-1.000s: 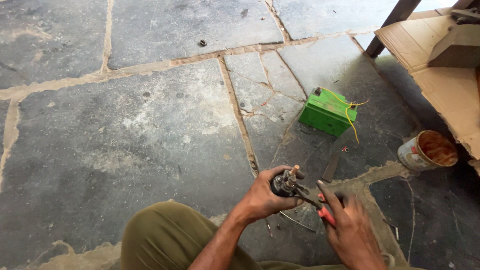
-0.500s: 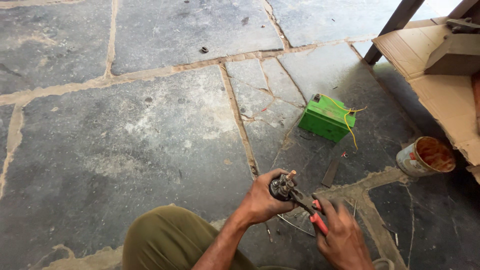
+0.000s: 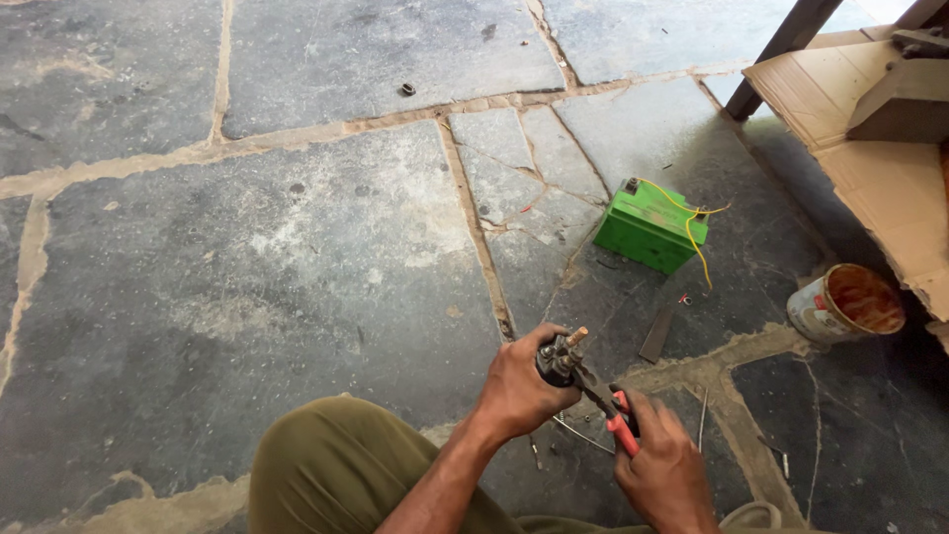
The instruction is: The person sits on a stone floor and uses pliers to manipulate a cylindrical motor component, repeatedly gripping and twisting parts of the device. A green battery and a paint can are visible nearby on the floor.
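My left hand [image 3: 519, 388] grips a small dark cylindrical part [image 3: 558, 357] with copper studs on its top, held just above the stone floor. My right hand [image 3: 664, 463] is closed on red-handled pliers [image 3: 611, 406], whose jaws reach up to the studs of the part. A thin wire [image 3: 573, 432] hangs under the part. My knee in olive trousers [image 3: 341, 467] is at the bottom of the view.
A green box-shaped battery [image 3: 647, 226] with yellow wires lies on the floor ahead. A rusty paint can [image 3: 843, 303] stands to the right, by flattened cardboard [image 3: 860, 138] and a wooden leg [image 3: 781, 49]. A dark flat metal strip [image 3: 657, 333] and a small nut [image 3: 406, 89] lie on the slabs.
Both hands shifted slightly with the part and pliers; the pliers' jaws stay at the part's top. The head view moved a little.
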